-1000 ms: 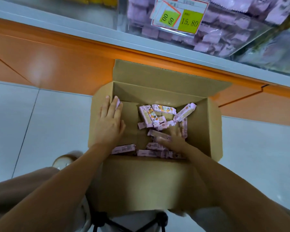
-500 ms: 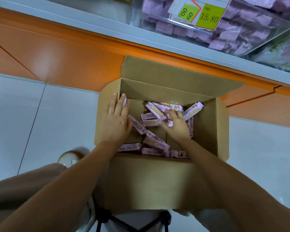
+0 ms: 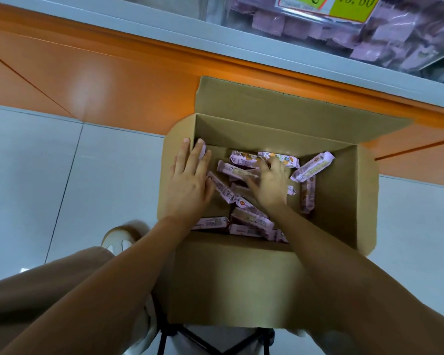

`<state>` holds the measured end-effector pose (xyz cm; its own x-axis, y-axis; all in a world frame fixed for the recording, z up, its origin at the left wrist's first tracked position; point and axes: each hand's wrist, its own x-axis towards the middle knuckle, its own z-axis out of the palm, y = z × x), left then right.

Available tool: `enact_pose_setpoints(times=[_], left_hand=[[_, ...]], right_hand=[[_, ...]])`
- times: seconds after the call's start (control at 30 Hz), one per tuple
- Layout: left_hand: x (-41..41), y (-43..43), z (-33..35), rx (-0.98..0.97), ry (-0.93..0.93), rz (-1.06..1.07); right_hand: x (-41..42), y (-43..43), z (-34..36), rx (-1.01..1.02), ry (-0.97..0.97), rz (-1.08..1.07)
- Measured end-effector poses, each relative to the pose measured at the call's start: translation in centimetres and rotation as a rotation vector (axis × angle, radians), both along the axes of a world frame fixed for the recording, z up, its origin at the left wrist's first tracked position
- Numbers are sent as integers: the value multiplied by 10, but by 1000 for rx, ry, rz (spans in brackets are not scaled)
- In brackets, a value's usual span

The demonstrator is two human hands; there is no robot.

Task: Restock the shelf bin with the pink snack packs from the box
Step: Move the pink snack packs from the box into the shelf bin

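Cardboard box (image 3: 228, 278): on its left wall the left hand (image 3: 190, 180) lies flat, fingers straight, grip released. Mid-box, pink snack packs (image 3: 312, 167) lie loose, and the right hand (image 3: 269, 183) curls its grip over several. Up right, the shelf bin (image 3: 395, 42) holds more.

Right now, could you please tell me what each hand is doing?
Left hand: open, flat against the box.
Right hand: gripping snack packs inside the box.
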<state>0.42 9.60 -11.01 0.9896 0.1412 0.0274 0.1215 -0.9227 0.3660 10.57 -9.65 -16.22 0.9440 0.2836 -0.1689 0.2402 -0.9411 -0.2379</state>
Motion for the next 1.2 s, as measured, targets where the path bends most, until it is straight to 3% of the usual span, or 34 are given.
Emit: enact_pose_setpoints(times=[0.07, 0.17, 0.3, 0.47, 0.63, 0.7, 0.8, 0.87, 0.97, 1.07, 1.2], left_hand=[[-1, 0, 1, 10, 2, 1], [-1, 1, 1, 27, 16, -1], [-2, 1, 6, 65, 38, 5], [-3, 3, 9, 153, 72, -38], [-2, -2, 19, 223, 48, -76], [0, -7, 22, 169, -1, -119], [6, -20, 21, -39, -38, -172], [11, -35, 24, -300, 107, -102], [22, -56, 27, -804, 420, 247], [30, -69, 30, -1378, 426, 575], [36, -73, 30, -1533, 305, 615]], right_hand=[[4, 1, -1, 5, 56, -6], [10, 5, -3, 7, 319, 32], [1, 7, -2, -126, 279, 83], [-1, 8, 10, -124, 332, 67], [-6, -2, 18, 72, 482, -55], [-9, -10, 23, 192, 479, -136], [-10, -20, 43, 419, 417, -243], [-8, -23, 51, 619, 459, -291], [-10, -27, 58, 763, 563, -290], [-14, -29, 67, 813, 609, -255], [-17, -33, 65, 796, 605, -208]])
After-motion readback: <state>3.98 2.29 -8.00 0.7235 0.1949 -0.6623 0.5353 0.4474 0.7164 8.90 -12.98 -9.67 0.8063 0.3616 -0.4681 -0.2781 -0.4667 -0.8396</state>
